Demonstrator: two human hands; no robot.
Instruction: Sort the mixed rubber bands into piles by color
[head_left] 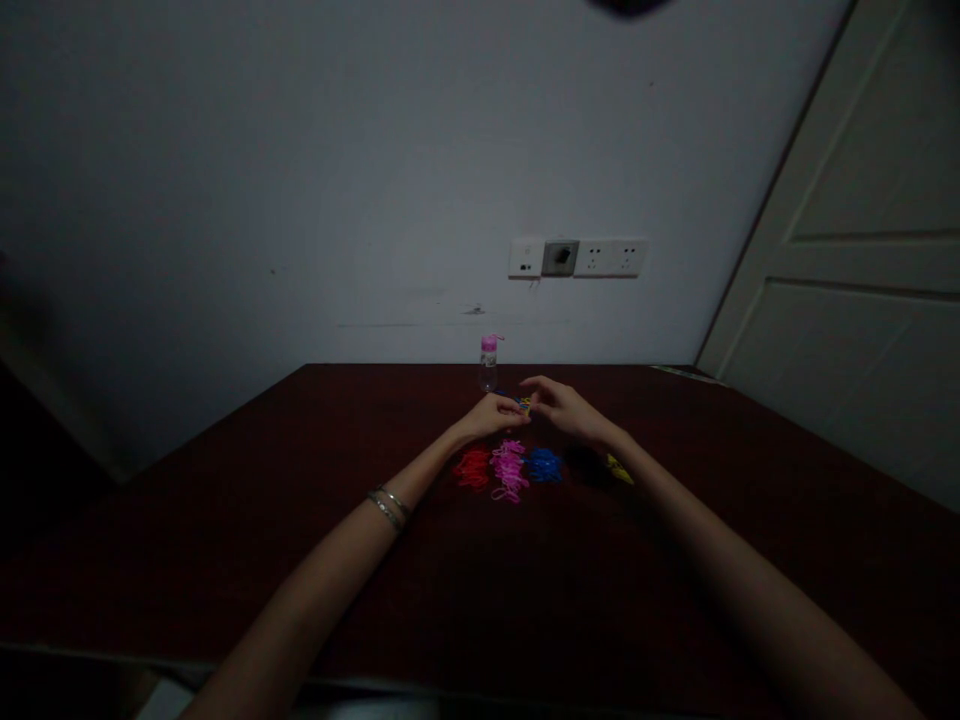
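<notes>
From here, both hands meet over a small cluster of thin blue and yellow bands (525, 404) — just beside the clear, pink-capped bottle (488, 368). The left hand's (491, 416) fingers are close together at it; the right hand's (568, 410) are curled, slightly apart. Whether either pinches a band, I can't tell. They look light, soft, stretchy, perhaps tangly — best taken singly, by one edge, between fingertips.

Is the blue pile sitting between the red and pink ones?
No, the pink pile lies between the red pile and the blue pile.
</notes>
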